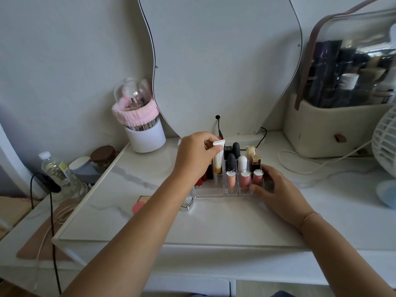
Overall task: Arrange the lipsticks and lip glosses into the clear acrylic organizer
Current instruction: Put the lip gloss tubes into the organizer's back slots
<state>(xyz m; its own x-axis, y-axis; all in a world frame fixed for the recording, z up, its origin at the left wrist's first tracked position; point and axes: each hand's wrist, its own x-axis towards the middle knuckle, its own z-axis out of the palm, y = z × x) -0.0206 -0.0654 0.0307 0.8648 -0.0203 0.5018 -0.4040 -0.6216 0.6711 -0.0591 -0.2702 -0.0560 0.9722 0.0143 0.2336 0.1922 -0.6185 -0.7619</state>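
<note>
The clear acrylic organizer (211, 190) stands on the white marble tabletop, mid-frame. My left hand (196, 156) pinches the flat white end of a squeeze-tube lip gloss (219, 161), which stands upright, amber end down, in a middle slot. My right hand (278, 192) grips the organizer's right front corner. Three pink lip glosses (244, 181) with silver caps fill the front right slots. Black, white and gold lipsticks (236, 156) stand behind them. Red lipsticks (203, 176) sit at the left, partly hidden by my left wrist.
A white brush holder (146, 137) with a pink headband stands back left. A silver compact (187, 203) and a pink sponge (138, 206) lie left of the organizer. A cosmetic case (334, 129) and a fan (385, 142) stand right; a water bottle (56, 170) stands left.
</note>
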